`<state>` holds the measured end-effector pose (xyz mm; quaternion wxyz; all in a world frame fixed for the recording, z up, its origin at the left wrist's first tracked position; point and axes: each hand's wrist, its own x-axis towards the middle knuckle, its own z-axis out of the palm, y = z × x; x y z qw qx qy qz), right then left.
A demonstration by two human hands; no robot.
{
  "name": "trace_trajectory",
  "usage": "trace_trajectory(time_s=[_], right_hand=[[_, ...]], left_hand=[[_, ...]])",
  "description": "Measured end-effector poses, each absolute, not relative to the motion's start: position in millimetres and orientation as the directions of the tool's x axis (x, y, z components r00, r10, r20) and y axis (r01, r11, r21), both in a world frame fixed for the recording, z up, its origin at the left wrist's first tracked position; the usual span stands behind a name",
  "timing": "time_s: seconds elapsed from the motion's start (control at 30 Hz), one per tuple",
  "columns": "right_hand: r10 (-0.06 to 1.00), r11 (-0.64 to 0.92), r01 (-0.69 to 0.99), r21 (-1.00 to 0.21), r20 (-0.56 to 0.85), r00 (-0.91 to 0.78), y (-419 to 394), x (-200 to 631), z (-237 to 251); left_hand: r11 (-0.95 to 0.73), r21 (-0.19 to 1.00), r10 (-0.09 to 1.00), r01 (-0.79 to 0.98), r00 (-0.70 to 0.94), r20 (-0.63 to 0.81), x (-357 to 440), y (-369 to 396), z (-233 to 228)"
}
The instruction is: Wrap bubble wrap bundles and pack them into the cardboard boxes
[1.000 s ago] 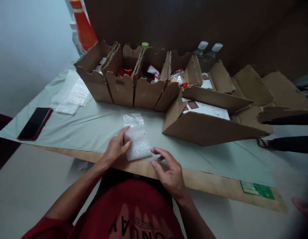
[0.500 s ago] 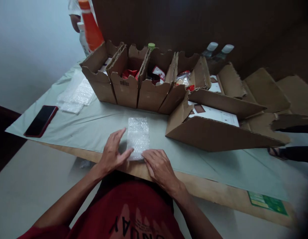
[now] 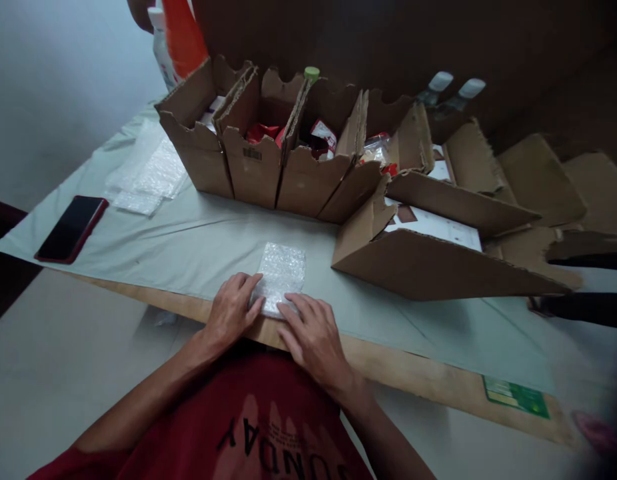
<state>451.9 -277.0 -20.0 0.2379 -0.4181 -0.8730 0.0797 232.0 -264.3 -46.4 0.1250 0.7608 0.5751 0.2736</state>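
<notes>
A folded piece of clear bubble wrap (image 3: 283, 263) lies near the front edge of the table, between my two hands. My left hand (image 3: 233, 308) grips its near left side, thumb at the lower corner and fingers bent along the edge. From the right, my right hand (image 3: 316, 337) rests spread fingertips on the near part of the wrap, its thumb held apart. Whether anything is inside the wrap cannot be made out.
Cardboard bins (image 3: 253, 167) with packets stand in a row behind. A tilted cardboard bin (image 3: 403, 263) holds a white box (image 3: 441, 227). Leftward lie more bubble wrap sheets (image 3: 158, 167) and a phone (image 3: 71, 230). Bottles (image 3: 186, 40) stand at the back. A green card (image 3: 516, 397) lies front right.
The bubble wrap looks shorter, its near part folded over. My left hand has moved onto its left edge, and my right fingers have spread out on it. The camera view has shifted slightly.
</notes>
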Motion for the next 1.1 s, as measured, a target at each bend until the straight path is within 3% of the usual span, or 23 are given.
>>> trace_trajectory(time_s=[0.1, 0.2, 0.3, 0.37, 0.47, 0.53, 0.63, 0.7, 0.77, 0.87, 0.97, 1.1], right_hand=[[0.784, 0.618, 0.654, -0.436, 0.291, -0.548, -271, 449, -27], [0.836, 0.509, 0.601, -0.616, 0.186, -0.516, -265, 453, -29], [0.881, 0.392, 0.593, -0.703, 0.1, -0.463, -261, 457, -28], [0.91, 0.372, 0.636, -0.676, 0.13, -0.394, -259, 457, -27], [0.905, 0.421, 0.751, -0.509, 0.285, -0.314, -261, 456, -25], [0.87, 0.478, 0.781, -0.402, 0.335, -0.361, -263, 453, -25], [0.837, 0.546, 0.769, -0.334, 0.269, -0.477, -260, 449, -29], [0.841, 0.54, 0.768, -0.344, 0.229, -0.49, -251, 449, -34], [0.859, 0.512, 0.758, -0.404, 0.25, -0.447, -242, 450, -38], [0.875, 0.478, 0.728, -0.492, 0.343, -0.342, -237, 451, -35], [0.856, 0.501, 0.684, -0.53, 0.421, -0.301, -249, 446, -25], [0.852, 0.523, 0.561, -0.642, 0.411, -0.325, -272, 434, -17]], left_hand=[[-0.419, 0.511, 0.896, 0.75, 0.251, 0.366, 229, -274, -37], [-0.496, 0.552, 0.867, 0.671, 0.348, 0.356, 226, -283, -29], [-0.495, 0.564, 0.868, 0.661, 0.356, 0.345, 227, -277, -31], [-0.474, 0.552, 0.879, 0.686, 0.334, 0.341, 231, -264, -37], [-0.405, 0.531, 0.913, 0.744, 0.293, 0.285, 240, -238, -46], [-0.353, 0.508, 0.934, 0.785, 0.267, 0.236, 246, -223, -50], [-0.297, 0.504, 0.951, 0.811, 0.208, 0.227, 248, -215, -49], [-0.253, 0.596, 0.961, 0.762, 0.126, 0.247, 245, -222, -44], [-0.164, 0.754, 0.977, 0.636, -0.001, 0.213, 240, -238, -37], [0.083, 0.953, 0.99, 0.291, -0.129, -0.047, 236, -265, -24], [0.276, 0.96, 0.961, -0.036, -0.006, -0.277, 242, -280, -15], [0.278, 0.921, 0.96, -0.275, 0.123, -0.253, 256, -281, -14]])
